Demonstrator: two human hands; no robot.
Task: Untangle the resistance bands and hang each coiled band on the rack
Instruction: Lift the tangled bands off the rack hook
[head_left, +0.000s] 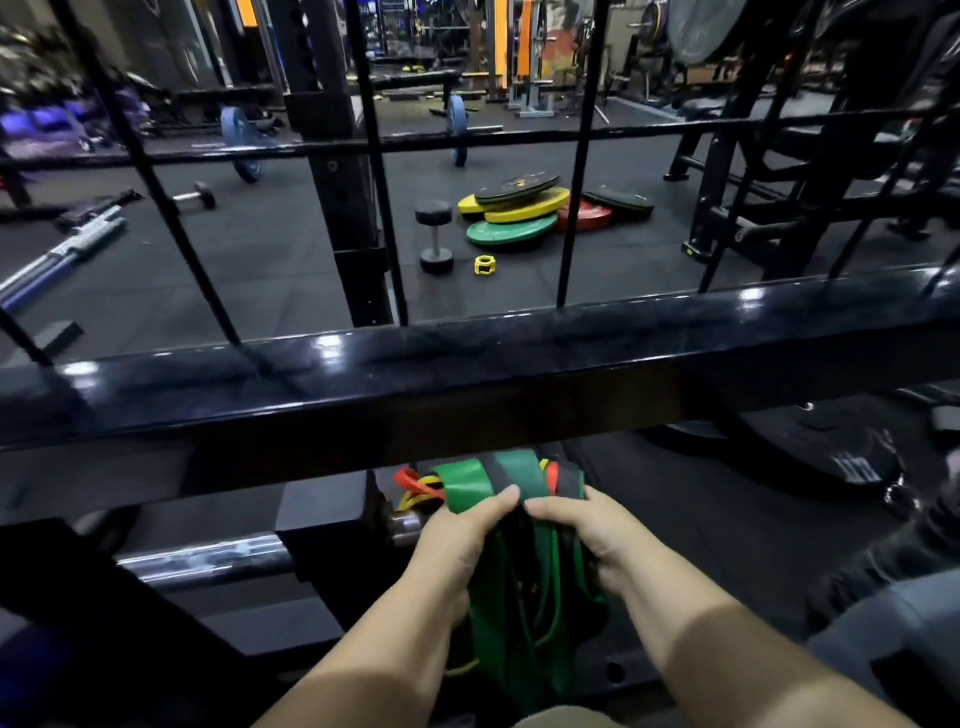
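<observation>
1. the left hand (462, 540) and the right hand (584, 535) are each clamping on the tangled resistance bands (519, 613), fingers curling round the bundle and the two hands nearly meeting at its top.
2. the bundle is hanging between the hands and trailing down below the wrists.
3. just beyond the left hand a wide light green band (460, 483) is looping up. the thin red and yellow bands (418, 488) are poking out further to that hand's outer side.
4. the rack crossbar (467, 374) is running above and ahead of both hands, and the bands are sitting under it, not on it.
5. the untangling seems to be only starting. doing it well probably means keeping one hand anchoring the bundle while the other is drawing a single loop free (the wide green one looks easiest to follow), easing rather than yanking, since stretched rubber tightens knots.
</observation>
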